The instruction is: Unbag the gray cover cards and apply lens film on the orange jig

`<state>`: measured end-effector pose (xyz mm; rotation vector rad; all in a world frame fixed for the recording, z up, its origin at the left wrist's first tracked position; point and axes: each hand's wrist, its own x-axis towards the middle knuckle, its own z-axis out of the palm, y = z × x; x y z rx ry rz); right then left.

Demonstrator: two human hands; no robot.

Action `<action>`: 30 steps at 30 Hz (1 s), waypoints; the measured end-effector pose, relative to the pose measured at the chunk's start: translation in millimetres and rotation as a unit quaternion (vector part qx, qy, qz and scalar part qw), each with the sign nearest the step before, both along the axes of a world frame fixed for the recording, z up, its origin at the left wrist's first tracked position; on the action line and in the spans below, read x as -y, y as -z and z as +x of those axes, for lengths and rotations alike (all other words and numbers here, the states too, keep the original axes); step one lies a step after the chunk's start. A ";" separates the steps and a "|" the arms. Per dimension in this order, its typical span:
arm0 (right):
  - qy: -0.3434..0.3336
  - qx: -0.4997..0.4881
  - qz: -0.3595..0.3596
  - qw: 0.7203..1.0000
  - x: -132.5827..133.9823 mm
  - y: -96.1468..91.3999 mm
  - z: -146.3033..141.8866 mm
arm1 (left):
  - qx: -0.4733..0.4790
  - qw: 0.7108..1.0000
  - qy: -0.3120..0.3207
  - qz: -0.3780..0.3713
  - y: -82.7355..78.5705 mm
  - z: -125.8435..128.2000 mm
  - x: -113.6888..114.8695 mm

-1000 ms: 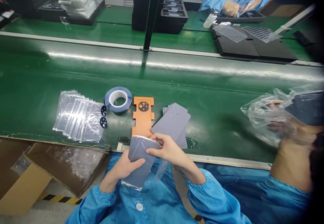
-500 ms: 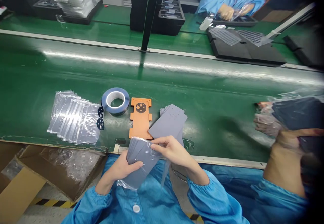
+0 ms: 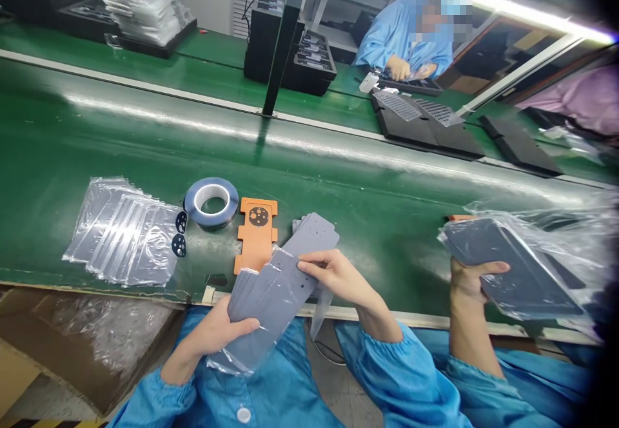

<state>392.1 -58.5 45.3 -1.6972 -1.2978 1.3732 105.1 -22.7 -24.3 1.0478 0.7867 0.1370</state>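
My left hand (image 3: 217,334) is closed around a fanned stack of thin grey phone-sized panels (image 3: 271,309) in clear film, its thumb across the top one. The stack tilts over the table's front edge. Thumb and fingers of my right hand (image 3: 336,276) pinch the upper right corner of the top panel, which juts beyond the others. A strip of clear film (image 3: 320,312) hangs below my right hand. Just beyond the stack lies an orange jig plate (image 3: 256,238) with a black, holed camera-shaped piece (image 3: 258,216). Bare grey panels (image 3: 314,231) lie fanned beside it.
Film-wrapped panels (image 3: 126,234) lie overlapped at left, near two black holed pieces (image 3: 179,234) and a blue tape roll (image 3: 211,204). A cardboard box (image 3: 72,376) with plastic stands below. At right, a neighbour's hand (image 3: 471,280) holds wrapped grey panels (image 3: 512,267). Another person works opposite.
My right hand has drawn the top panel up and right from the stack. The neighbour's hand has moved left with its wrapped panels. The camera view has tilted up.
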 end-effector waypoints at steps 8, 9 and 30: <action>0.062 0.050 0.029 0.996 -11.4 -2.9 41.1 | 0.000 0.998 -0.062 -0.011 8.5 -12.7 -0.9; 0.082 0.074 0.042 0.993 -14.7 -1.0 51.6 | 0.001 0.998 -0.069 -0.010 9.3 -15.0 -1.2; -0.013 0.078 0.048 0.996 14.2 -1.1 -78.6 | 0.077 0.963 -0.228 -0.122 -6.5 -6.6 3.5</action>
